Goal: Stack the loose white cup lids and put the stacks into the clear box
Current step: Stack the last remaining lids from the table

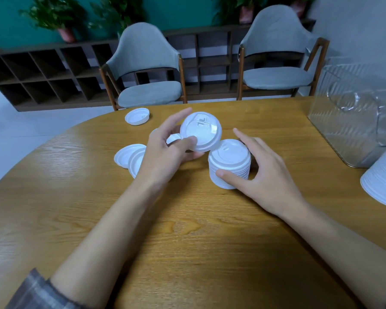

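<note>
My left hand [165, 152] holds one white cup lid [202, 131] tilted in the air, just up and left of a stack of white lids [230, 163] standing on the wooden table [187, 230]. My right hand [259, 172] cups that stack, thumb on its near side and fingers behind it. Two overlapping loose lids [129, 156] lie upside down left of my left hand, partly hidden by it. Another loose lid [137, 116] lies upside down near the table's far edge. The clear box [352, 121] stands at the far right of the table.
A second tall stack of white lids [381, 181] lies at the right edge, in front of the clear box. Two grey chairs [147, 70] stand behind the table, with a dark shelf unit along the wall.
</note>
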The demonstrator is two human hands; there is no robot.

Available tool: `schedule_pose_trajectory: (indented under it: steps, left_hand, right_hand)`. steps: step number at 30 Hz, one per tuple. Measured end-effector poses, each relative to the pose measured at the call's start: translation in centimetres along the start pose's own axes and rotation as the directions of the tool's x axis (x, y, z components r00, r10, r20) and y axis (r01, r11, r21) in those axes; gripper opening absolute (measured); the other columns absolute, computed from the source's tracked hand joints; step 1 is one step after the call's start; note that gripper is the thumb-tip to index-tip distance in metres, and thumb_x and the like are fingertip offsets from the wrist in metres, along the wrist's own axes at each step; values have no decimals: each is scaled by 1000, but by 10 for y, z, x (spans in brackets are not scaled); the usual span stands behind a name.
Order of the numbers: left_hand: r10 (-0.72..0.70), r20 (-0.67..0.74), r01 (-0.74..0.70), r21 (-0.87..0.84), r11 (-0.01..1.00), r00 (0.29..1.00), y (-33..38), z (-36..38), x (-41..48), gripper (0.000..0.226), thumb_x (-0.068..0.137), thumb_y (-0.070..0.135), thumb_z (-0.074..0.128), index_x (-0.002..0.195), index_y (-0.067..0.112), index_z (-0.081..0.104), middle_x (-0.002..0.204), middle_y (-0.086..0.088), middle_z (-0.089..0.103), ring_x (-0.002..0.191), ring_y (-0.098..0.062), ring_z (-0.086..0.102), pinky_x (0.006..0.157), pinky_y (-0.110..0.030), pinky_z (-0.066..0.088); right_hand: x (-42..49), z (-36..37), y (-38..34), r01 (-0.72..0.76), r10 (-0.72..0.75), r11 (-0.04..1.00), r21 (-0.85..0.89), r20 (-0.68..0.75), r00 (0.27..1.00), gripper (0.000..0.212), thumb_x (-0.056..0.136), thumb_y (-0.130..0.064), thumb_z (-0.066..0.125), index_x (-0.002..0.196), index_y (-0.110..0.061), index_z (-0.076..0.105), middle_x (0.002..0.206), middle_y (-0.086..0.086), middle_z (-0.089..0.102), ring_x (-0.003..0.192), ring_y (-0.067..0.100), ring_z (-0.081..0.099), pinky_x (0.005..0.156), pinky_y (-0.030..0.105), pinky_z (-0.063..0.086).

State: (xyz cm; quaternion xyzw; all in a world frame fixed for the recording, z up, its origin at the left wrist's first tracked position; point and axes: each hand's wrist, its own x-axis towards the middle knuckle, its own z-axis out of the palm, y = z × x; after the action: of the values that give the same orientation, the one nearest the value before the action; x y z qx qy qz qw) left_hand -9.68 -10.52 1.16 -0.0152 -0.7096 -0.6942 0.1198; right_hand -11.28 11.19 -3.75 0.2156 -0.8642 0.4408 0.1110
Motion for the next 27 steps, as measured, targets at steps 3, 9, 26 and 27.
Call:
schedule_pose_trajectory:
  steps: [3,9,26,27]
  left_hand:
    - [-27,95,25,27,999,995,-1,4,-2,49,97,-2,66,137,26,68,132,-9,65,105,-18,75,84,-36,64]
    - [41,157,-92,330,940,987,-12,7,-3,43,90,38,82,130,35,69,95,8,65,78,-10,60,77,-21,53]
    - [130,91,-158,536,829,987,-22,20,-14,53,69,62,89,102,28,66,60,4,60,57,-6,53,62,-31,47]
    - [119,103,-155,530,834,988,-22,18,-13,52,69,61,90,101,27,67,59,6,58,56,-5,52,61,-29,46]
  right_hand:
    - [0,-1,-1,-18,18,1000,-9,-4,1000,95,77,-61,80,158,-38,37,128,-21,50,119,-2,51,100,18,40]
    - [0,0,-2,-4,4,1000,-1,-20,1000,95,75,-63,79,157,-37,40,127,-19,51,119,-9,48,95,4,35]
    - [-1,0,-1,51,-53,998,41,38,998,92,75,-52,86,156,-33,46,136,-18,56,124,-10,49,97,2,33]
    - [-2,0,0,52,-53,998,38,38,998,91,75,-51,86,156,-33,46,136,-18,57,123,-10,49,96,2,32]
